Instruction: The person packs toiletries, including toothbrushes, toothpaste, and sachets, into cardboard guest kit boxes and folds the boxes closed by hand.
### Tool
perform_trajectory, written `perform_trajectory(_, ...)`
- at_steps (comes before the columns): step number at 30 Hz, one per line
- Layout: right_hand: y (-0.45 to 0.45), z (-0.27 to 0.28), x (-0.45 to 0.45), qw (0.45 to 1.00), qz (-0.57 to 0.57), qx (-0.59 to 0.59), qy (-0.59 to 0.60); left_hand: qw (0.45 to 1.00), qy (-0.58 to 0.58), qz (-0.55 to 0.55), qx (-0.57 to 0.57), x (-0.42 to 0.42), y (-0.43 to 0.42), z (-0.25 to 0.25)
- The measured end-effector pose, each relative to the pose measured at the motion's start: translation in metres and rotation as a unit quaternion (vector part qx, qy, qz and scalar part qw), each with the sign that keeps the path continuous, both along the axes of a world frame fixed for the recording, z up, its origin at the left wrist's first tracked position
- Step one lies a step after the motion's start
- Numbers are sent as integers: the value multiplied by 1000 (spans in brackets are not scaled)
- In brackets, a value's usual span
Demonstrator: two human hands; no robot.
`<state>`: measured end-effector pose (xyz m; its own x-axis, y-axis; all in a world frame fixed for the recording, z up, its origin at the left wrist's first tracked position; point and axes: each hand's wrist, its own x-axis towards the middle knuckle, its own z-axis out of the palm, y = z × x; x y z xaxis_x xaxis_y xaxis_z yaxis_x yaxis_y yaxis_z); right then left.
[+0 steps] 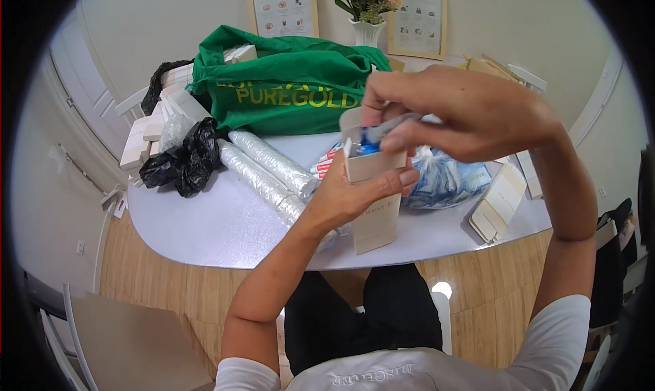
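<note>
Left grip (349, 194) wrapped round box (375, 226) – right hand (471, 108) pinching blue packet (369, 147) at its top – green bag (293, 70) reads "PUREGOLD".

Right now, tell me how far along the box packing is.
Done: the carton is opened out and roughly upright. In hand: the left hand grips it while the right hand works a blue packet at its open top. Remaining, it seems: seating the packet and closing the raised flap. More packets sit in the clear bag; whether the cartons at right are filled, I cannot tell.
</note>
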<state>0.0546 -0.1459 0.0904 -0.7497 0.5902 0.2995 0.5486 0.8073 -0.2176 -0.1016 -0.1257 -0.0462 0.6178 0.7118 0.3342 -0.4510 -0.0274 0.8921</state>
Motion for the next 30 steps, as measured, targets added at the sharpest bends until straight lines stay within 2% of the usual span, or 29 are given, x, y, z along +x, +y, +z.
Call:
perform_trajectory(1,-2,3,1,998,-18,-66,-9,1000,-2,2,-2,1,0,0)
perform_trajectory(2,-1,2,1,998,-18,-67,-10,999,3,8,39,2,0,0)
perform_trajectory(3,-1,-2,0,999,-8,-19,-25,997,8,11,80,4,0,1)
perform_trajectory(6,-6,-7,-4,995,-9,85,-58,995,37,21,94,0,0,1)
perform_trajectory(7,-8,-8,-6,987,-15,144,-77,995,39,21,94,0,0,0)
perform_trajectory(8,-8,-12,-9,987,-15,144,-75,998,10,6,57,-1,0,0)
perform_trajectory(10,-6,-22,-14,993,-66,97,19,1000,-17,-8,22,-3,0,1)
perform_trajectory(12,-7,-28,-13,992,-87,74,58,999,5,-36,-5,-4,0,6)
perform_trajectory(14,-7,-27,-9,989,-107,48,93,1000,16,-12,16,-1,-1,5)
perform_trajectory(16,-5,-20,-1,996,-48,-26,63,999,28,11,38,0,-1,3)
perform_trajectory(17,-5,-17,2,996,-48,-26,63,999,25,10,45,0,0,1)
perform_trajectory(19,-6,-12,6,998,-14,-2,-61,998,23,8,52,1,1,0)
perform_trajectory(22,-6,-10,5,992,37,58,-105,994,-15,19,106,1,-1,-1)
perform_trajectory(24,-7,-3,-1,991,29,25,-131,987,-12,33,157,0,-2,-1)
perform_trajectory(26,-7,4,-7,988,21,-7,-156,988,-10,37,149,2,-4,-4)
perform_trajectory(28,-8,8,-13,972,-48,-31,-229,989,-9,40,142,4,-5,-5)
perform_trajectory(29,-8,8,-13,972,-47,-31,-228,995,5,28,97,4,-5,-5)
perform_trajectory(30,-9,8,-12,984,-38,-30,-171,998,18,17,51,3,-4,-4)
